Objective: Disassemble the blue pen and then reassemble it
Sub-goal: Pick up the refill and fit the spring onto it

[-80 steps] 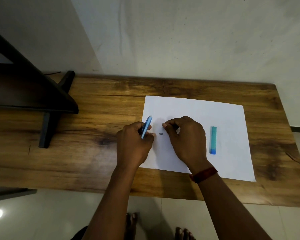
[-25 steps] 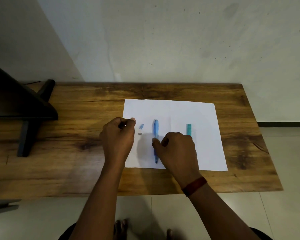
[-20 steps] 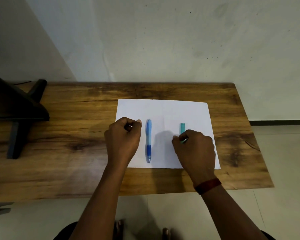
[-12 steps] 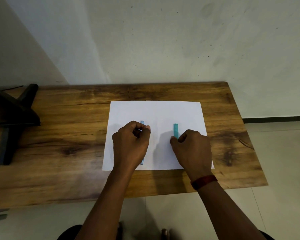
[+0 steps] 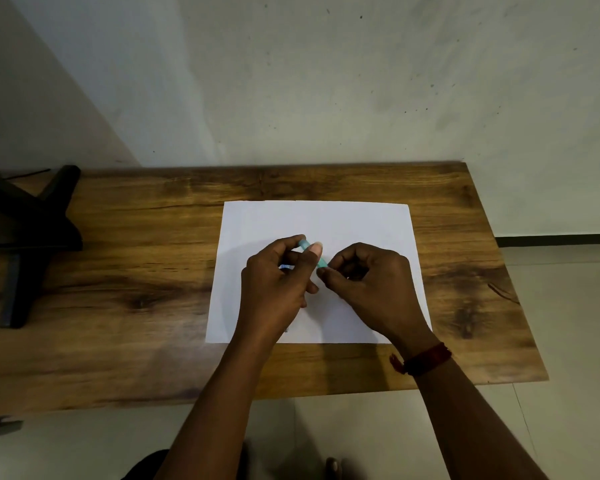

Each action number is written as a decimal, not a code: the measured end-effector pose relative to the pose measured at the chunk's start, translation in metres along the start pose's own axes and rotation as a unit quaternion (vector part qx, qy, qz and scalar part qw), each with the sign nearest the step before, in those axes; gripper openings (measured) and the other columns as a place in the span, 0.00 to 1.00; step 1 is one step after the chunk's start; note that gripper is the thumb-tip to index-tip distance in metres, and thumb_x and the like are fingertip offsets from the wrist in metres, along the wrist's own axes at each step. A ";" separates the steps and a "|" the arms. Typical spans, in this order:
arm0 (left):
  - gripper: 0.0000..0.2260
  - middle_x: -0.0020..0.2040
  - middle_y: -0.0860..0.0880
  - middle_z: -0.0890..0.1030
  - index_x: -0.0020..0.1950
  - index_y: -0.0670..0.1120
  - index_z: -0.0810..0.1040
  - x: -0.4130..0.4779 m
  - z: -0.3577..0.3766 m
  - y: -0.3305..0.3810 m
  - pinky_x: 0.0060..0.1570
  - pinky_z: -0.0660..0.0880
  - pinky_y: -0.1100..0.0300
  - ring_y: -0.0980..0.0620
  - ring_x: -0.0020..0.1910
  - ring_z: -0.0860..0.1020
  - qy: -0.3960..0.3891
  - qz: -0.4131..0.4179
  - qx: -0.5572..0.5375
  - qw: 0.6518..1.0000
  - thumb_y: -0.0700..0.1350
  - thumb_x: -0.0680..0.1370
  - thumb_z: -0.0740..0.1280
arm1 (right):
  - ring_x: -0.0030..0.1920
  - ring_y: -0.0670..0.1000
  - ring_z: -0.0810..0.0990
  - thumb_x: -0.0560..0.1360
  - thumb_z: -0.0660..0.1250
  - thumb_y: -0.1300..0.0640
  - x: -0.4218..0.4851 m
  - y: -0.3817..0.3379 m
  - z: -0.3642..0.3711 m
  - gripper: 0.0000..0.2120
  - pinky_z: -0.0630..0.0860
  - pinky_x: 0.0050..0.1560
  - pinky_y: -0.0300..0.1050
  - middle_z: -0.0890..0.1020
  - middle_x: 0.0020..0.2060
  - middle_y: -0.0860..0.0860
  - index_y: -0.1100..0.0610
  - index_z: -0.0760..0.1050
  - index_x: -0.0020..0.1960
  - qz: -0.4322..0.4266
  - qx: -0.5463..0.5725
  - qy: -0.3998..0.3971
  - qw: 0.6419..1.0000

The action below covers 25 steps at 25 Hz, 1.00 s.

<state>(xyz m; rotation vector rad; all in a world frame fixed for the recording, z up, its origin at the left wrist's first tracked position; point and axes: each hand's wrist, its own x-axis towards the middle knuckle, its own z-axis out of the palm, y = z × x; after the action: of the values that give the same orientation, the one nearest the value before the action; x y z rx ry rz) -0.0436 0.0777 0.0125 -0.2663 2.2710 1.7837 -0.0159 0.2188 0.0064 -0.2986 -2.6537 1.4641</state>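
A teal pen piece [image 5: 321,260] is held above the white paper [image 5: 326,216], tilted from upper left to lower right. My left hand [image 5: 274,285] pinches its upper end between thumb and forefinger. My right hand [image 5: 371,282] pinches its lower end with the fingertips. The blue pen body lies on the paper, mostly hidden under my left hand; only a blue sliver [image 5: 284,267] and its tip [image 5: 285,330] show. The small loose parts seen earlier are hidden.
The paper lies on a wooden table [image 5: 136,258] against a pale wall. A black stand [image 5: 25,237] sits on the table's far left. The table's front edge runs just below my wrists, with floor tiles beneath.
My right hand has lifted the teal piece off the paper and carried it left to my left hand. Both hands now hold it, above the blue pen body.
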 end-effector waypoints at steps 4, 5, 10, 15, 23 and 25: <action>0.08 0.44 0.47 0.83 0.52 0.49 0.81 0.006 -0.008 -0.001 0.30 0.77 0.64 0.54 0.31 0.81 0.010 -0.020 -0.043 0.999 0.47 0.74 0.70 | 0.38 0.43 0.82 0.71 0.74 0.59 0.005 -0.002 -0.003 0.06 0.76 0.33 0.32 0.84 0.38 0.45 0.53 0.82 0.47 0.048 0.118 -0.037 0.991; 0.05 0.43 0.47 0.84 0.49 0.50 0.81 0.007 -0.010 -0.002 0.30 0.76 0.64 0.54 0.31 0.80 0.010 -0.026 -0.053 0.998 0.47 0.75 0.70 | 0.39 0.45 0.83 0.71 0.73 0.61 0.007 -0.002 -0.004 0.07 0.78 0.33 0.34 0.84 0.40 0.47 0.53 0.82 0.49 0.069 0.164 -0.027 0.984; 0.04 0.36 0.52 0.84 0.41 0.53 0.81 0.010 -0.018 -0.001 0.31 0.77 0.62 0.54 0.29 0.80 -0.024 -0.041 -0.034 0.998 0.51 0.74 0.69 | 0.46 0.53 0.85 0.72 0.71 0.65 0.012 -0.007 -0.004 0.09 0.80 0.38 0.42 0.86 0.46 0.54 0.55 0.82 0.50 0.138 0.339 0.033 0.930; 0.04 0.38 0.50 0.84 0.44 0.52 0.81 0.009 -0.020 -0.001 0.31 0.78 0.63 0.53 0.31 0.80 -0.096 -0.025 0.000 0.995 0.49 0.76 0.67 | 0.46 0.54 0.85 0.73 0.70 0.63 0.015 -0.011 -0.006 0.08 0.81 0.40 0.43 0.86 0.47 0.56 0.58 0.82 0.51 0.147 0.365 0.052 0.918; 0.03 0.36 0.57 0.81 0.43 0.56 0.79 0.005 -0.016 -0.003 0.29 0.75 0.71 0.62 0.33 0.80 -0.095 0.055 0.060 0.992 0.48 0.75 0.68 | 0.48 0.54 0.85 0.71 0.71 0.66 0.013 -0.014 0.004 0.07 0.82 0.43 0.45 0.86 0.46 0.56 0.58 0.82 0.48 0.105 0.345 0.044 0.932; 0.02 0.36 0.58 0.81 0.44 0.54 0.80 0.007 -0.019 -0.005 0.31 0.76 0.70 0.63 0.32 0.79 -0.086 0.055 0.078 0.992 0.48 0.75 0.69 | 0.48 0.55 0.85 0.71 0.71 0.67 0.013 -0.014 0.006 0.08 0.81 0.44 0.45 0.86 0.44 0.56 0.59 0.82 0.48 0.111 0.360 0.066 0.924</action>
<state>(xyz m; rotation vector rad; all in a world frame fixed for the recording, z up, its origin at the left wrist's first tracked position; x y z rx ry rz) -0.0502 0.0586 0.0104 0.0404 2.3227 1.5982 -0.0312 0.2087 0.0150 -0.5998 -1.8420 2.2565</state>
